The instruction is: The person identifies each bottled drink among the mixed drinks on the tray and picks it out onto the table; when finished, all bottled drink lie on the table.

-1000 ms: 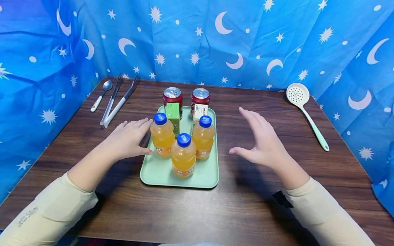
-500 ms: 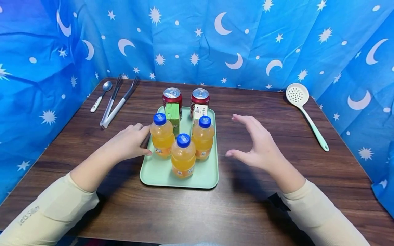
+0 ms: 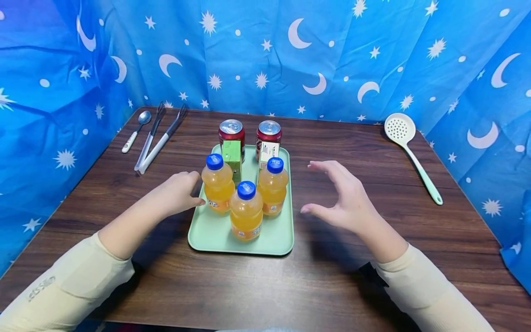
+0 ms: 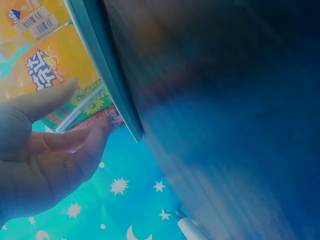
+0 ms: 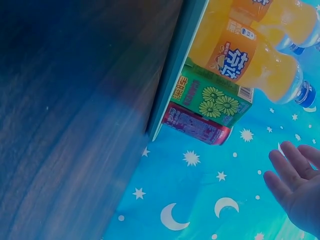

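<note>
On a light green tray stand three bottles of orange drink with blue caps: a front bottle, a left bottle and a right bottle. Behind them are a green drink carton and a white-topped carton, then two red cans, the left can and the right can. My left hand is at the tray's left side, fingers bent and holding nothing; whether it touches the tray I cannot tell. My right hand hovers right of the tray, thumb and fingers spread apart.
At the table's back left lie a spoon and metal tongs. A white skimmer with a pale green handle lies at the right. Blue star-patterned cloth hangs behind the wooden table.
My right hand has moved a little left, nearer the tray, and its fingers have lowered. The fingers of my left hand have bent down more. The tray and drinks stay put.
</note>
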`<state>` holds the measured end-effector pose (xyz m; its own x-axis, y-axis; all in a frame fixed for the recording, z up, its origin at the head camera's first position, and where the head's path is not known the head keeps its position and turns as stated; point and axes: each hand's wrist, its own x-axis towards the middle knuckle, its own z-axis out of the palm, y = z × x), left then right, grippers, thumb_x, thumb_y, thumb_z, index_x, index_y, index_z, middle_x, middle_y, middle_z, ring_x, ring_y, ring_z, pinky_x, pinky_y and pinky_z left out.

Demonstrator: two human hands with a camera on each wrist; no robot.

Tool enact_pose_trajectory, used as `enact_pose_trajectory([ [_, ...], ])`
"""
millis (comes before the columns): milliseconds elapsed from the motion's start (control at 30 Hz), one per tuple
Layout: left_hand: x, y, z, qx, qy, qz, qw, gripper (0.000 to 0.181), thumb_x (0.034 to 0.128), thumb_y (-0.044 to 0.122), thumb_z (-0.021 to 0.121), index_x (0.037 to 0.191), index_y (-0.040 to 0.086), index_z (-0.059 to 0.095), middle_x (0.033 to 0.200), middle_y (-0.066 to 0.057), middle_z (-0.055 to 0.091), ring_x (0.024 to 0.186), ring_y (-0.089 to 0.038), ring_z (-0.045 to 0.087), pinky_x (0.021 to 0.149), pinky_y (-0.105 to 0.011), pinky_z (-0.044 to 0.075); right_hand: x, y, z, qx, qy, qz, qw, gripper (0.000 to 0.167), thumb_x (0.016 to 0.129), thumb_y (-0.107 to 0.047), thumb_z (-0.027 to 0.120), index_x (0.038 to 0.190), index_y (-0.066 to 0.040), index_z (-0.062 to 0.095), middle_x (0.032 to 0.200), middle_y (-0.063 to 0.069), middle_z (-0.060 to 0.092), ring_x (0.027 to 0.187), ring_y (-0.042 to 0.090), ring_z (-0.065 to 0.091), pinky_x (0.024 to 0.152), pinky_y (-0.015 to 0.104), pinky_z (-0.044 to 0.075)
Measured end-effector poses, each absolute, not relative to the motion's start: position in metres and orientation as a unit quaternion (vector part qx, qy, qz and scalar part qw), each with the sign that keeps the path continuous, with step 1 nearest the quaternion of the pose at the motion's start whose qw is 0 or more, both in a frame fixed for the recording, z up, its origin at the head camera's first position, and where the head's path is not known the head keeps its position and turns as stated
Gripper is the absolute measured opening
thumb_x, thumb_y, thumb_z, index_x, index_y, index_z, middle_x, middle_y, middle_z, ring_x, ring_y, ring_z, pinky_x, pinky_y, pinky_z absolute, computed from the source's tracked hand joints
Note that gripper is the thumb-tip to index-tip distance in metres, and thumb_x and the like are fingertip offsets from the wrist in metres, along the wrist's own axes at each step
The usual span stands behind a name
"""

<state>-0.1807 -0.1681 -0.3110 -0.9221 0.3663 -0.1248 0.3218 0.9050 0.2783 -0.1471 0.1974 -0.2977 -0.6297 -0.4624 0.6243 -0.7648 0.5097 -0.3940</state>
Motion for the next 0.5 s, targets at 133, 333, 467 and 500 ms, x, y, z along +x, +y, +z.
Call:
enact_pose_trajectory([
  [133, -0.1826, -0.1674, -0.3113, 0.161, 0.974, 0.126, 0.099, 0.057, 0.0788, 0.021, 0.075, 0.114, -0.015, 0.049, 0.084, -0.016, 0.059, 0.078, -0.029, 0.058, 0.071, -0.042, 0.053, -0.1466, 0.1960, -0.2988, 0.370, -0.836, 0.334, 0.231, 0.080, 0.069, -0.052, 0.077, 0.126, -0.001, 0.053, 0.122, 0.007, 0.057, 0.114, 0.020, 0.052, 0.098, 0.029, 0.043],
  [333, -0.1866, -0.1678, -0.3111, 0.127, 0.967, 0.166, 0.146, 0.049, 0.0815, 0.017, 0.072, 0.110, -0.013, 0.048, 0.074, -0.012, 0.057, 0.053, -0.017, 0.059, 0.053, -0.030, 0.056, -0.1460, 0.1921, -0.2982, 0.388, -0.820, 0.341, 0.245, 0.079, 0.073, -0.058, 0.071, 0.122, 0.002, 0.054, 0.120, 0.009, 0.058, 0.109, 0.020, 0.054, 0.090, 0.035, 0.048],
  [467, -0.1894, -0.1678, -0.3129, 0.100, 0.953, 0.216, 0.185, 0.041, 0.0851, 0.014, 0.068, 0.109, -0.012, 0.048, 0.076, -0.014, 0.058, 0.051, -0.016, 0.060, 0.047, -0.029, 0.056, -0.1441, 0.1899, -0.2968, 0.390, -0.815, 0.351, 0.245, 0.077, 0.071, -0.055, 0.074, 0.121, 0.001, 0.055, 0.118, 0.008, 0.059, 0.105, 0.019, 0.054, 0.087, 0.035, 0.049],
  [500, -0.1899, -0.1677, -0.3133, 0.095, 0.951, 0.225, 0.192, 0.040, 0.0859, 0.014, 0.067, 0.109, -0.012, 0.047, 0.076, -0.015, 0.058, 0.051, -0.016, 0.060, 0.047, -0.029, 0.056, -0.1437, 0.1894, -0.2964, 0.390, -0.815, 0.354, 0.242, 0.076, 0.070, -0.052, 0.077, 0.120, 0.001, 0.056, 0.117, 0.007, 0.059, 0.105, 0.019, 0.055, 0.087, 0.035, 0.050],
])
